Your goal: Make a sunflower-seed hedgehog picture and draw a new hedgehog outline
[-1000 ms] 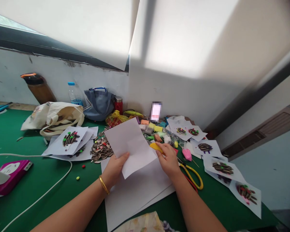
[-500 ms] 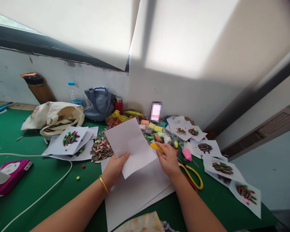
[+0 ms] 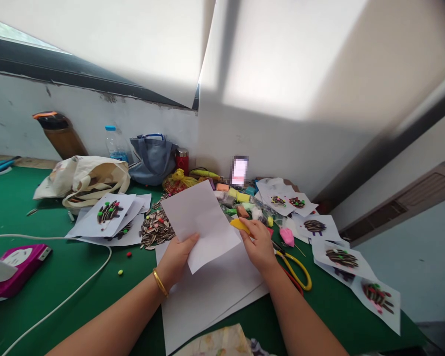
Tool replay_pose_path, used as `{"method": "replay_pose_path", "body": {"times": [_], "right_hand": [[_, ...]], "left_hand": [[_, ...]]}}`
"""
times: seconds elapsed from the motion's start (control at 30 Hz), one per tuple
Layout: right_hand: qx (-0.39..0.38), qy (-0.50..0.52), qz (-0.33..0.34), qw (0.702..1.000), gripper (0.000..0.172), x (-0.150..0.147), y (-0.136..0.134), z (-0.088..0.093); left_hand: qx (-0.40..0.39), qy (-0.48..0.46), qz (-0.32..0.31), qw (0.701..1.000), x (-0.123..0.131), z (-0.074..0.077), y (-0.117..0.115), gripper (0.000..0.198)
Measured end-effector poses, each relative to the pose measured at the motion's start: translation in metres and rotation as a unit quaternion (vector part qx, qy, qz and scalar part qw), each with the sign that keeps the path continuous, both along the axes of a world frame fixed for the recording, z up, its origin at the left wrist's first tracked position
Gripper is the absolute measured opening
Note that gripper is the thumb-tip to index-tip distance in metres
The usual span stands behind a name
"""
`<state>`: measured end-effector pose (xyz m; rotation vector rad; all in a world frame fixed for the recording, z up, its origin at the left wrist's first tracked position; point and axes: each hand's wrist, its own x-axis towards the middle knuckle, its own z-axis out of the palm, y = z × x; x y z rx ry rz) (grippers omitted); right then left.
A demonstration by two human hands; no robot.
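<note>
Your left hand [image 3: 175, 261] is pinching the white sheet [image 3: 202, 225] near its lower left edge, thumb laid on the face and the fingers hidden behind it; a gold bangle [image 3: 160, 283] circles that wrist. Your right hand [image 3: 259, 244] is pinching a yellow piece [image 3: 239, 225] between thumb and fingers, its tip at the sheet's right edge; whether the two touch, you cannot tell from this view. The sheet is tilted in front of you, over the large papers [image 3: 200, 306] that lie on the green table [image 3: 81, 316]. Just beyond its left edge you have a heap of seeds [image 3: 155, 230], and past its right edge lies the clay [image 3: 243, 197] in several colours. The scissors [image 3: 300, 269], with one yellow and one red handle, lie just to the right of your right wrist, and a pink lump [image 3: 287, 237] lies near that hand. Farther right, the right cards [image 3: 322, 222] run down the table's edge, bearing dark striped figures with coloured dots; the left cards [image 3: 114, 198] overlap beside the seeds. Toward the wall you have a tote [image 3: 85, 173], a blue bag [image 3: 154, 158] and a red flask [image 3: 182, 160]. A purple box [image 3: 20, 269] lies at the far left, near a white cord [image 3: 77, 291].
</note>
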<state>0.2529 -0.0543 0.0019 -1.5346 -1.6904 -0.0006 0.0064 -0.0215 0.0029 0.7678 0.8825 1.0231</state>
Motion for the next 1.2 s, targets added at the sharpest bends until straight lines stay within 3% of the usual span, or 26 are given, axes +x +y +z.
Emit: {"method": "replay_pose_path", "body": {"times": [1.2], "right_hand": [[0.000,-0.009,-0.010,1.000,0.035,-0.0037,-0.0025,0.0040]], "left_hand": [[0.005,0.008,0.006,1.000,0.0020,0.0062,-0.0023,0.053]]}}
